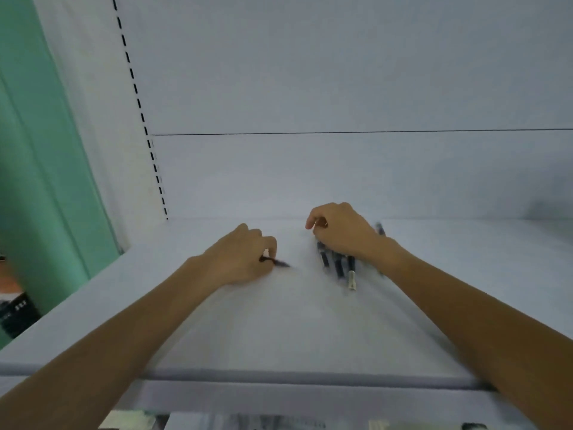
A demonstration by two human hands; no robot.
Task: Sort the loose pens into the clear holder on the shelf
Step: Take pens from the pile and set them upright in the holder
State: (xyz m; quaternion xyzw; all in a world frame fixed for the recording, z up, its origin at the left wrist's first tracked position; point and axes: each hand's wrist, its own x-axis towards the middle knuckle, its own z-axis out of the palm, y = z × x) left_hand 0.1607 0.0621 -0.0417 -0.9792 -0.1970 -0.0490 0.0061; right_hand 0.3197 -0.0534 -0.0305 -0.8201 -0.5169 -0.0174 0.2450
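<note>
While the left hand (245,259) pinches one pen (279,262), its tip poking rightward past the fingers, the right hand (341,234) curls round a bunch (339,268) of pens lying on the shelf (279,321).

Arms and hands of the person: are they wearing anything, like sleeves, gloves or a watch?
Both forearms are bare as far as the picture reaches, with no sleeve in view. The left hand and right hand wear no gloves, and neither wrist shows a watch or band.
</note>
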